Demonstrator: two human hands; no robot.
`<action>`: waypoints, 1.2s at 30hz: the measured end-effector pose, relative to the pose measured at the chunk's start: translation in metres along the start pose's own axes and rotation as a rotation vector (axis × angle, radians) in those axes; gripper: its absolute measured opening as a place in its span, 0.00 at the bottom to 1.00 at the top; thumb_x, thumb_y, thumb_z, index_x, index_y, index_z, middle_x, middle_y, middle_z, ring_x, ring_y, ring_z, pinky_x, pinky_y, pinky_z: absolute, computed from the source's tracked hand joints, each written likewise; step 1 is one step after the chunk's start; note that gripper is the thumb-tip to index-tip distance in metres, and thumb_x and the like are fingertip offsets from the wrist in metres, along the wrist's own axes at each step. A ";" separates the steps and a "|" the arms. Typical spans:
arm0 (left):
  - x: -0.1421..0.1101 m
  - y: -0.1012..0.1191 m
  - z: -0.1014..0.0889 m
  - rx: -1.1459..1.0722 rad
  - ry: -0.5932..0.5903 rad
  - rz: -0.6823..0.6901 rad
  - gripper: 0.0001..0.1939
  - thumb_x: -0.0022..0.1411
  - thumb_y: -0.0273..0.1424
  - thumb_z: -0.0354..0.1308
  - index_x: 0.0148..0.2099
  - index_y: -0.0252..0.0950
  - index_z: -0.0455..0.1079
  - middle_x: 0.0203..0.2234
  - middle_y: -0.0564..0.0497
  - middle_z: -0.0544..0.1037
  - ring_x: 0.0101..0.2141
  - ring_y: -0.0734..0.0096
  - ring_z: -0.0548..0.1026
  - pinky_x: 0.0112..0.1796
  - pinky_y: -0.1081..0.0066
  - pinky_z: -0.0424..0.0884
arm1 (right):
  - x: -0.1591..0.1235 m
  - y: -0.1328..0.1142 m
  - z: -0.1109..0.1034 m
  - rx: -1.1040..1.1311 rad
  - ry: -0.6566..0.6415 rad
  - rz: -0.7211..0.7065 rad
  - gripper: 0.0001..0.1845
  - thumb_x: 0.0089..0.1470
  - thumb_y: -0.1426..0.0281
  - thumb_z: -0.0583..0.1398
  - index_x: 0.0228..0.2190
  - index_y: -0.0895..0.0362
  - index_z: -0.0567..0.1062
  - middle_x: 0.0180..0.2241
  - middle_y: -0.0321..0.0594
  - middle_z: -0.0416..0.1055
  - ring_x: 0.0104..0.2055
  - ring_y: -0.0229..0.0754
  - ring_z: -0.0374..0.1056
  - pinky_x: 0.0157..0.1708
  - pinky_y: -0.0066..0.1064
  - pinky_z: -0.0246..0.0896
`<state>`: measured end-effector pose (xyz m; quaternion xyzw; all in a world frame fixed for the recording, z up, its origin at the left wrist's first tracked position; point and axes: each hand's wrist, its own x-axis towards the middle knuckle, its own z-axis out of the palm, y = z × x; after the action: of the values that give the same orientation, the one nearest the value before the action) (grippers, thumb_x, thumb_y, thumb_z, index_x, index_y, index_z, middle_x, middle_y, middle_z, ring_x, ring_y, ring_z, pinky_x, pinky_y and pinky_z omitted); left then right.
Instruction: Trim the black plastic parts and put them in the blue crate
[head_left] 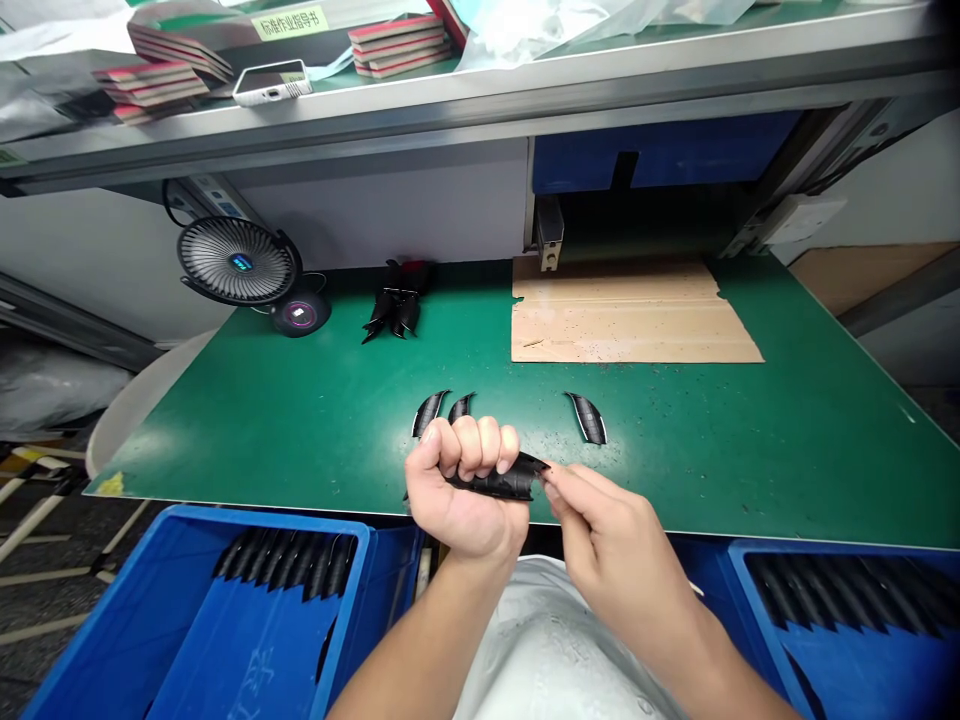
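My left hand (469,490) is wrapped round a curved black plastic part (510,480), whose free end points to the right. At that end, the thumb and forefinger of my right hand (607,525) are pinched together on the part's tip; any small thing between them is hidden. Just beyond my left hand lie two similar curved black parts, one on the left (430,412) and one partly covered by my fingers (460,405). Another curved black part (588,418) rests by itself further right on the green table (337,400).
Blue bins stand below the table edge at left (180,515) and right (847,552), holding rows of black parts. Further back are a small fan (238,262), a cluster of black parts (395,305) and a cardboard sheet (630,320). A shelf (480,105) spans above.
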<state>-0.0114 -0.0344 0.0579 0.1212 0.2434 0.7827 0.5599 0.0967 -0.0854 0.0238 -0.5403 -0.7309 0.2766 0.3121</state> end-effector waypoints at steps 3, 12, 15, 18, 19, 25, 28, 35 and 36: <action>0.004 -0.001 0.000 -0.019 0.051 -0.019 0.21 0.57 0.31 0.48 0.20 0.36 0.39 0.14 0.59 0.39 0.16 0.79 0.43 0.18 0.75 0.49 | -0.004 0.006 0.005 -0.297 0.182 -0.152 0.16 0.59 0.80 0.47 0.43 0.60 0.70 0.29 0.38 0.67 0.27 0.39 0.62 0.25 0.31 0.50; 0.016 -0.009 -0.008 -0.088 0.074 -0.190 0.21 0.58 0.32 0.51 0.21 0.37 0.41 0.14 0.60 0.42 0.15 0.80 0.47 0.19 0.77 0.54 | 0.000 0.013 0.011 0.187 0.408 -0.048 0.16 0.56 0.72 0.59 0.47 0.56 0.71 0.36 0.41 0.72 0.33 0.40 0.68 0.31 0.28 0.63; 0.020 -0.032 -0.023 -0.007 -0.006 -0.343 0.16 0.59 0.36 0.54 0.24 0.36 0.53 0.17 0.59 0.56 0.20 0.80 0.60 0.28 0.75 0.64 | 0.006 0.033 0.014 0.270 0.336 0.214 0.12 0.54 0.63 0.61 0.39 0.54 0.75 0.35 0.39 0.74 0.33 0.42 0.69 0.33 0.30 0.64; 0.022 -0.054 -0.058 0.379 0.006 -0.503 0.14 0.53 0.36 0.61 0.38 0.36 0.63 0.30 0.54 0.66 0.34 0.75 0.69 0.41 0.70 0.66 | 0.009 0.083 0.013 0.168 0.345 0.489 0.16 0.51 0.58 0.60 0.37 0.55 0.77 0.31 0.39 0.76 0.30 0.43 0.70 0.31 0.31 0.64; 0.021 -0.059 -0.073 0.554 0.006 -0.565 0.17 0.52 0.35 0.63 0.42 0.37 0.63 0.32 0.53 0.66 0.35 0.74 0.69 0.43 0.69 0.66 | 0.009 0.104 0.012 0.114 0.384 0.581 0.18 0.50 0.57 0.60 0.37 0.56 0.77 0.31 0.41 0.76 0.30 0.45 0.70 0.32 0.32 0.64; 0.008 -0.063 -0.131 1.216 -0.298 -0.517 0.13 0.59 0.36 0.55 0.45 0.36 0.63 0.34 0.49 0.66 0.37 0.69 0.69 0.42 0.66 0.67 | 0.009 0.182 0.006 -0.073 0.486 0.776 0.20 0.45 0.61 0.60 0.35 0.63 0.78 0.31 0.54 0.75 0.35 0.57 0.69 0.39 0.47 0.60; 0.007 -0.058 -0.118 1.529 -0.553 -0.146 0.20 0.61 0.34 0.54 0.55 0.40 0.60 0.49 0.42 0.64 0.51 0.60 0.65 0.50 0.59 0.65 | 0.010 0.160 0.002 0.011 0.484 0.714 0.21 0.47 0.60 0.60 0.41 0.59 0.76 0.29 0.45 0.74 0.33 0.49 0.69 0.37 0.39 0.62; 0.019 -0.039 -0.055 1.588 -1.095 0.478 0.20 0.65 0.29 0.49 0.59 0.42 0.56 0.49 0.45 0.70 0.54 0.61 0.63 0.57 0.52 0.53 | 0.007 0.058 -0.037 0.622 0.186 0.443 0.16 0.52 0.58 0.62 0.37 0.58 0.76 0.24 0.38 0.69 0.26 0.39 0.65 0.28 0.30 0.62; 0.018 -0.036 -0.050 1.537 -1.094 0.459 0.17 0.65 0.28 0.50 0.56 0.41 0.59 0.44 0.47 0.73 0.49 0.64 0.68 0.56 0.54 0.56 | 0.006 0.049 -0.041 0.638 0.205 0.425 0.15 0.52 0.59 0.62 0.36 0.57 0.76 0.25 0.37 0.69 0.27 0.38 0.65 0.28 0.29 0.63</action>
<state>-0.0113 -0.0206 -0.0049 0.8457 0.3647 0.3356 0.1976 0.1562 -0.0641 0.0150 -0.5803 -0.4452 0.4927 0.4715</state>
